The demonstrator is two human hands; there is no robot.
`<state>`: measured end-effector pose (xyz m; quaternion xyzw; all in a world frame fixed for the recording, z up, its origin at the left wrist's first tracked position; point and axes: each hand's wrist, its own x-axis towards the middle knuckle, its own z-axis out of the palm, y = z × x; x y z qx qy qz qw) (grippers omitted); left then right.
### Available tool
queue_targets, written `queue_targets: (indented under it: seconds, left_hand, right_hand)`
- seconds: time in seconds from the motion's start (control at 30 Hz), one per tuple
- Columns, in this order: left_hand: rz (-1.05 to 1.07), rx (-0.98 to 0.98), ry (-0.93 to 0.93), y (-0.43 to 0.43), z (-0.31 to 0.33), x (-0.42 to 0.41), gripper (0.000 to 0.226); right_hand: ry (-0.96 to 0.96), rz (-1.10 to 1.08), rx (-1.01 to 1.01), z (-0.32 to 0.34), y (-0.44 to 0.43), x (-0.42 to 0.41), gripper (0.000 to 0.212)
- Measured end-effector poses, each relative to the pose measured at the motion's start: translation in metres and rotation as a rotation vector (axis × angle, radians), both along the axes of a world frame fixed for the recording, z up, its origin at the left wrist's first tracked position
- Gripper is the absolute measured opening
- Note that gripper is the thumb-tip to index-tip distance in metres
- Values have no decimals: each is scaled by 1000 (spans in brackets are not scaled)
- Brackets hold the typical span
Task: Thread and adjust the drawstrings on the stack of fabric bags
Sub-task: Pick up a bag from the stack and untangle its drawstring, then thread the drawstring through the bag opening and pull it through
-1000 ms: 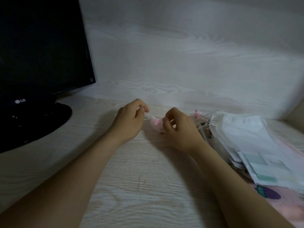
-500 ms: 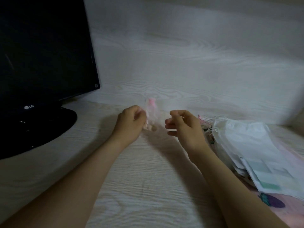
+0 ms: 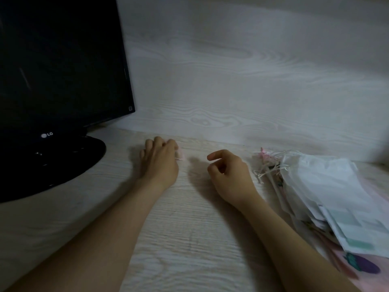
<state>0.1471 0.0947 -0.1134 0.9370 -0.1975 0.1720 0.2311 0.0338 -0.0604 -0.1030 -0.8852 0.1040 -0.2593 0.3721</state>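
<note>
My left hand (image 3: pixel 161 163) lies knuckles-up on the pale wooden desk (image 3: pixel 189 239), fingers closed over a small pink bag (image 3: pixel 180 154), of which only a pink edge and a thin drawstring show at the thumb side. My right hand (image 3: pixel 228 175) hovers a hand's width to the right, fingers loosely curled and apart, holding nothing. Further right lies the stack of sheer white fabric bags (image 3: pixel 324 190), with a tangle of white and pink drawstrings (image 3: pixel 267 163) at its near-left end.
A black LG monitor (image 3: pixel 59 66) on a round black base (image 3: pixel 69 163) fills the left side. A wood-grain wall panel (image 3: pixel 242 81) rises behind the desk. A pink sheet with a purple print (image 3: pixel 362 266) lies under the stack at the lower right.
The left hand has carried the small pink bag leftward and down onto the desk. The right hand let go of it and now stays apart with nothing in it.
</note>
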Motion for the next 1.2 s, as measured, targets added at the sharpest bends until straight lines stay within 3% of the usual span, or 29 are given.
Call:
queue_targets:
  seconds: [0.07,0.23,0.33,0.43,0.5,0.57,0.67,0.8,1.0,1.1,1.2]
  left_hand:
    - [-38,98,49,-1,0,-3,33]
    - [56,268,75,-1,0,-2,45]
    - [-3,179,-17,-4,1,-6,47]
    - [-235,-19,-73,-15,0,-13,37]
    - [-415,-124,-44,-25,0,-23,28]
    - [-535,-104,29,-36,1,-39,26]
    - [-649,-55,79,-54,0,-54,25]
    - [-695,27,74,-65,-5,-56,29]
    - [-660,87,30,-73,-7,-61,21]
    - [-671,71,36,-72,-11,-59,23]
    - [-689,66,75,-69,-12,-59,28]
  right_hand:
    - [0,6,-39,1,0,-1,21]
    - [29,39,-132,1,2,-2,22]
    - [24,6,-214,3,0,-4,25]
    - [70,-76,-417,10,-6,-7,30]
    - [92,-217,-593,20,-12,-13,31]
    - [58,-390,-660,33,-17,-22,26]
    - [48,-539,-656,49,-22,-33,19]
    - [259,-643,-672,68,-30,-52,20]
    - [646,-782,-361,62,-56,-78,67]
    - [579,-730,-315,46,-65,-84,67]
    - [521,-675,-429,42,-62,-93,51]
